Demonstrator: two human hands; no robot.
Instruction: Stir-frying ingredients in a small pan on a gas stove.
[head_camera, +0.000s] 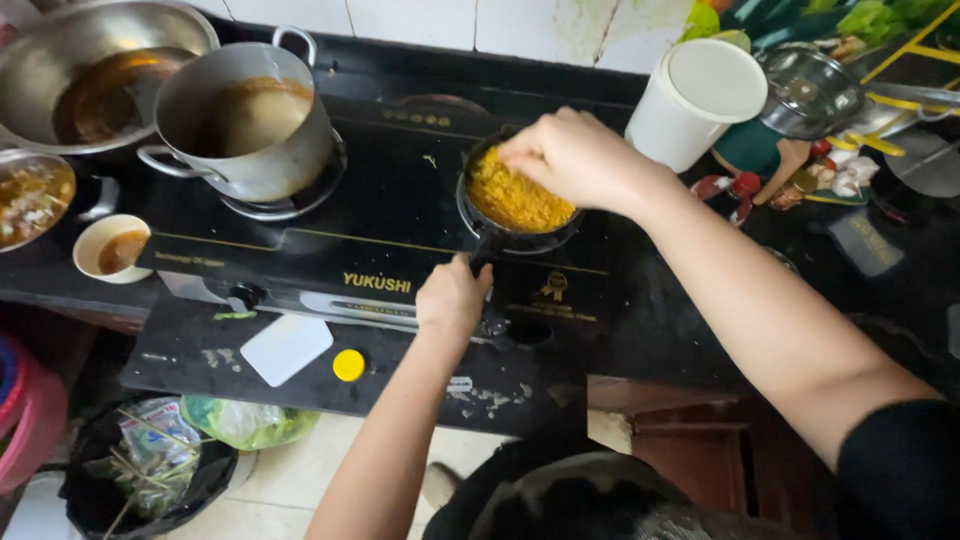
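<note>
Nearest the camera, below the stove (330, 230), a black bin (150, 480) on the floor held plastic wrappers and plant scraps, with a green bag (245, 422) just beside it. On the dark desk (200, 375) in front of the stove lay a white rectangular lid (286, 348) and a small yellow cap (348, 365).

At the stove's front edge, the left hand (452, 298) was clenched around the handle of a small black pan (500, 235), which sat on the stove's right burner. The pan was full of yellow, crumbly food (515, 198). The right hand (575, 155) hovered over the pan's far rim, fingers bunched and pointing down into the food; whether it pinched anything could not be told.

On the stove's left burner stood a steel pot (245, 125) holding brown liquid. Left of the stove, a small white bowl (112, 248) held a little brown sauce, and a metal dish (35, 195) above it held a chunky mix. Beyond these, at the far left corner, a large steel basin (85, 70) held more brown liquid.

To the right of the stove, further back, stood a white tub (700, 100) with its lid shut, and beside it a steel lid (810, 90) lay on a patterned cloth.
</note>
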